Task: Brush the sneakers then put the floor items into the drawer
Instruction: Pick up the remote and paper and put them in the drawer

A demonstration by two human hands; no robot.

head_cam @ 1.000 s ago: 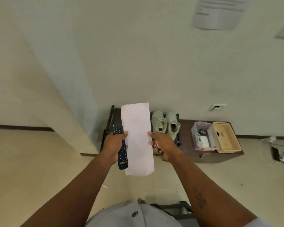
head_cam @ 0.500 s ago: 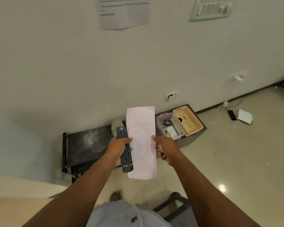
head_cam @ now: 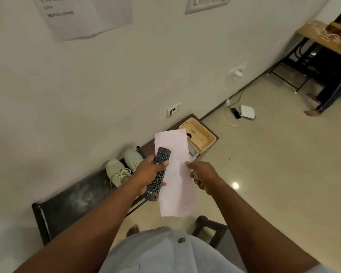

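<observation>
My left hand (head_cam: 148, 172) grips a black remote control (head_cam: 158, 174), fingers curled around its middle. Behind the remote I hold a long white sheet of paper (head_cam: 175, 186); my right hand (head_cam: 203, 176) pinches its right edge. Whether the left hand also holds the paper I cannot tell. A pair of pale green sneakers (head_cam: 124, 166) stands on a low dark rack (head_cam: 71, 201) against the wall, just left of my left hand. No drawer or brush is visible.
A tan plastic basket (head_cam: 200, 134) sits on a brown board by the wall, a clear box beside it mostly hidden by the paper. Cables, a phone (head_cam: 236, 113) and a white device (head_cam: 247, 112) lie on the floor. Another person's feet (head_cam: 311, 112) stand far right near a wooden table.
The view has swung right and tilted, bringing the sneakers back into sight on the left and the far table and a person on the right. Both hands keep their hold on remote and paper.
</observation>
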